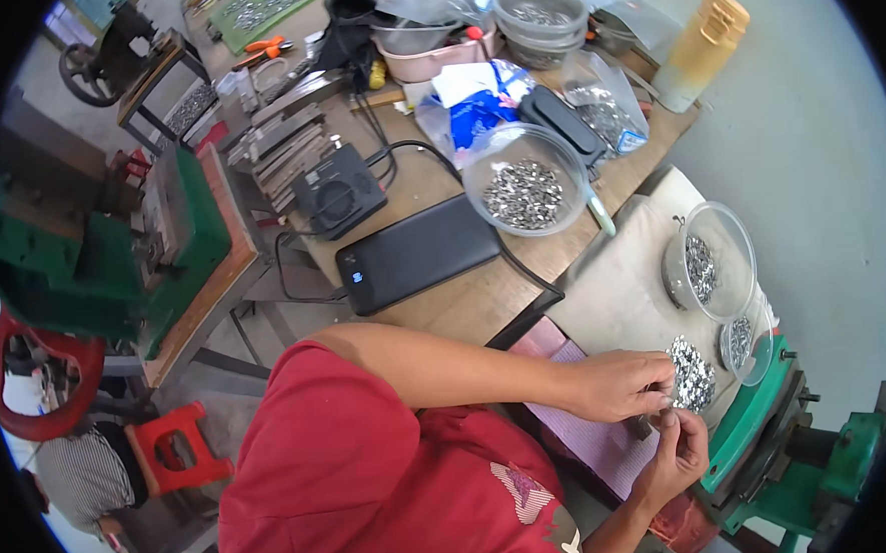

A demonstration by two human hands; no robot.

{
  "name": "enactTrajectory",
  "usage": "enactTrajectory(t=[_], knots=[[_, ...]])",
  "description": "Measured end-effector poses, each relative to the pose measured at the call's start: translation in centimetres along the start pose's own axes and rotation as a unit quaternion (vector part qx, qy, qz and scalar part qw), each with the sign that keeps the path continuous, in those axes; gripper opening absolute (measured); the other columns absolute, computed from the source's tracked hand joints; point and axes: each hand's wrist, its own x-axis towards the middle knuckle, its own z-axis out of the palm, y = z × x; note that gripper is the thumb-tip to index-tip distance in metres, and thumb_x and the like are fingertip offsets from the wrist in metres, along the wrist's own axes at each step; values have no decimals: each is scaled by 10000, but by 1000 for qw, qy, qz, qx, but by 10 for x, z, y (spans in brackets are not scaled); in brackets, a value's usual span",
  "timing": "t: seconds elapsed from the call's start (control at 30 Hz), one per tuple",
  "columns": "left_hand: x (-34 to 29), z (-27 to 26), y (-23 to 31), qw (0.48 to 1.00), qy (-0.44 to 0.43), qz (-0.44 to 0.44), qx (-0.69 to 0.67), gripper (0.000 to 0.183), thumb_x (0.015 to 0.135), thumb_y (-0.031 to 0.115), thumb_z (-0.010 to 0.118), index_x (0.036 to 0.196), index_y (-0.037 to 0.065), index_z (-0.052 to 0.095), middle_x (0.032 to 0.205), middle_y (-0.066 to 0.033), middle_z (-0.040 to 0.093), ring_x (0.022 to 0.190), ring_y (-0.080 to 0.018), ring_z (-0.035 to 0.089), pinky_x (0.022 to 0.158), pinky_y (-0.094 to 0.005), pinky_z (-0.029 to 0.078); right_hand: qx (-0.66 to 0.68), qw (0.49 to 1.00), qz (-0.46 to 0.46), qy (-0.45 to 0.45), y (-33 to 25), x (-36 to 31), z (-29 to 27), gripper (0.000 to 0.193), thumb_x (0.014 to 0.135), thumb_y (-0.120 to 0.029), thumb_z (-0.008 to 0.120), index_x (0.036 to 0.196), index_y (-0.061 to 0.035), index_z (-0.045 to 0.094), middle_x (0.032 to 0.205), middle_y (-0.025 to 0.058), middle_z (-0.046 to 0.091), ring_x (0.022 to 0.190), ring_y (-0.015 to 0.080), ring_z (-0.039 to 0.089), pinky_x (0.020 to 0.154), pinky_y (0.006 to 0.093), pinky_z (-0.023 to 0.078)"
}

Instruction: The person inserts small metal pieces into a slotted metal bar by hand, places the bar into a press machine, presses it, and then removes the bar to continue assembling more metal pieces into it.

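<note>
My left hand (621,385) and my right hand (679,454) meet fingertip to fingertip beside a pile of small shiny metal pieces (695,375). Both have thumb and fingers pinched together. Whatever is between them is too small or too hidden to name. The pile lies on a pale cloth-like cover (614,293), just beyond my left fingertips. Past it, a clear round tub (736,279) and a smaller clear tub (764,345) hold more of these pieces and lean at a tilt. Under my wrists a purple textured pad (612,450) is partly covered.
Green machinery (747,439) borders my right hand. On the wooden table are a black power bank (422,255) with a cable, a clear tub (483,164) of metal pieces and a yellow-capped bottle (697,58). Another green machine (194,214) and a red stool (180,448) stand left, near a seated person.
</note>
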Motion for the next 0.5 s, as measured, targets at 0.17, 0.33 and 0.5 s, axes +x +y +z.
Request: enactTrajectory(t=[0.17,0.33,0.5], knots=[[2,-16,-22,979,14,47,200,168,956,215,594,994,55,558,996,-132,595,874,-394,635,748,-496,497,-9,1000,19,20,26,4,-20,116,993,-103,651,965,8,630,883,30,639,802,93,576,768,221,469],[5,-20,-29,957,49,98,270,161,966,223,596,999,69,565,983,-126,587,827,-392,643,733,-505,511,-17,999,12,33,58,6,-43,125,1006,-129,638,957,-14,637,870,21,636,788,84,573,736,220,470],[8,-17,-33,941,64,148,298,141,956,204,613,990,76,566,959,-112,571,802,-374,650,696,-498,518,-26,991,4,130,80,-2,-48,135,1007,-131,630,960,-4,626,844,24,614,751,87,541,693,232,460]])
